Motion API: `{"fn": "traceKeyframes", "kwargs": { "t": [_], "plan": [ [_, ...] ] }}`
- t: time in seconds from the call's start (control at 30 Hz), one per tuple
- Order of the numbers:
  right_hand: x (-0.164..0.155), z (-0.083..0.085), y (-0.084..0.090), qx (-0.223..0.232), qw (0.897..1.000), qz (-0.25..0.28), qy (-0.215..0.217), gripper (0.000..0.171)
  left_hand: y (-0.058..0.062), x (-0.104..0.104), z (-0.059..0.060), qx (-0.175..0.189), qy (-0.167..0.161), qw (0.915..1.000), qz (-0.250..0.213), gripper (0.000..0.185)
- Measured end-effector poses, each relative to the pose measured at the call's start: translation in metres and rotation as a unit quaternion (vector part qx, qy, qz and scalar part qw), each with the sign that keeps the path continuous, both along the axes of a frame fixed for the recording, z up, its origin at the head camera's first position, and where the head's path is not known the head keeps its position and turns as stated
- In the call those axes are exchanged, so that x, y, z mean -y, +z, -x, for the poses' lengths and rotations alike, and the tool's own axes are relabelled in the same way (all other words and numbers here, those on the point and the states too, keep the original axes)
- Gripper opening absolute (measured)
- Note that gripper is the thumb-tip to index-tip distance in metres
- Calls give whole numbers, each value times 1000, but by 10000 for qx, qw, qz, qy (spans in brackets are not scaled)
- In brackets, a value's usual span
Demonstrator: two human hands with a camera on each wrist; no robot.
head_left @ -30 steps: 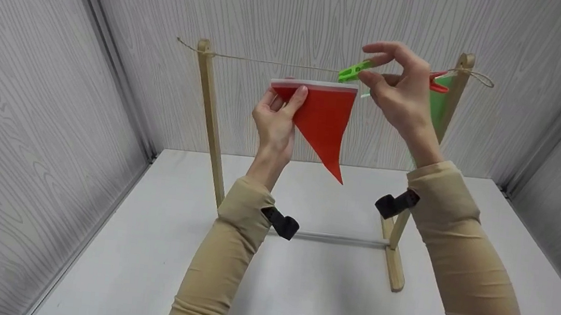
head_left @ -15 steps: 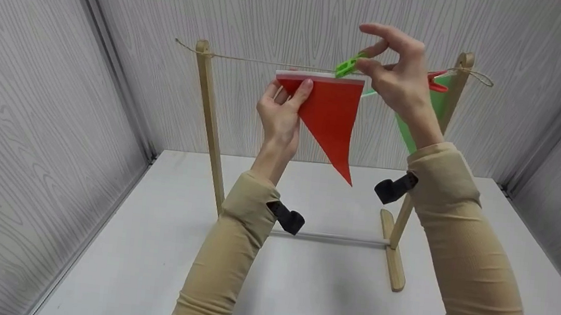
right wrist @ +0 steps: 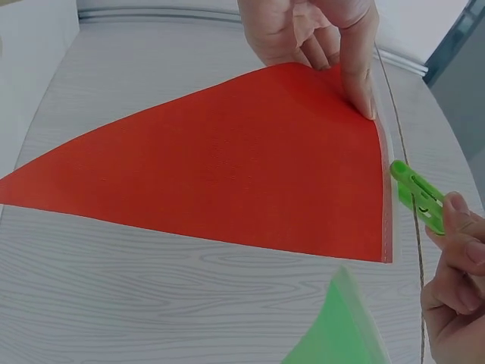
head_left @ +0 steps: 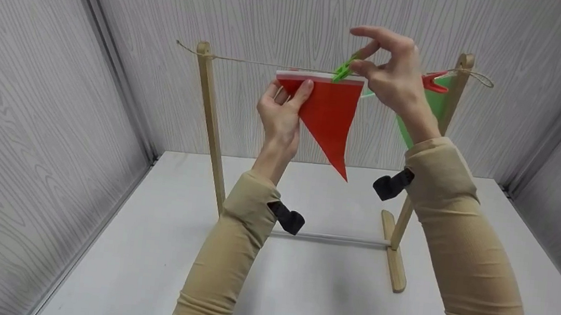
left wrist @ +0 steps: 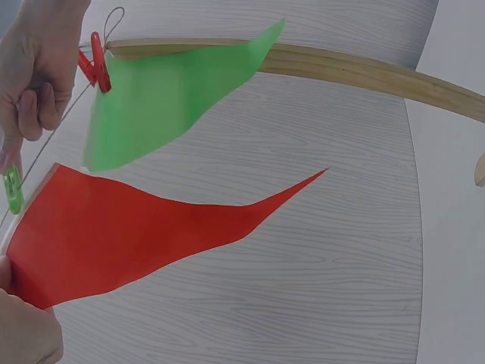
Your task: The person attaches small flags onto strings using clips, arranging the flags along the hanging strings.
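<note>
Red flag hangs at the string, top edge level with it. Open span runs toward the left post at 9 o'clock; the green flag with red peg crowds 3 o'clock. Left hand grip pinches the flag's top-left corner. Right hand grip is clamped on the green peg at the top edge; whether the peg bites cannot be told. Green flag partly hidden. Red flag is triangular with a white band.

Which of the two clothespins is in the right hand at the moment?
The green clothespin, pinched in the right hand at the red flag's top edge. The red clothespin sits untouched on the string, holding the green flag.
</note>
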State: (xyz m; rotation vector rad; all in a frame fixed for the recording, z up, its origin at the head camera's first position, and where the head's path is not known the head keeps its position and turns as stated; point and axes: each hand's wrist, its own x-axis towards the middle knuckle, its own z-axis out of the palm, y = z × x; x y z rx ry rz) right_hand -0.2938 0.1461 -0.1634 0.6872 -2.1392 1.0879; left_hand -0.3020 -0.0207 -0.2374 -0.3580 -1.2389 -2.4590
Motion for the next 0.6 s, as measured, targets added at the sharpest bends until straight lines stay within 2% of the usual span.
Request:
{"fn": "traceKeyframes", "kwargs": {
  "t": [0.3,0.6],
  "plan": [
    [3,0,3,71,9998,-135,-110,39,3,-2,1,19,40,10000,-9,34],
    [5,-1,2,164,9997,-140,-72,39,2,-3,1,139,-17,9999,-42,38]
  ]
}}
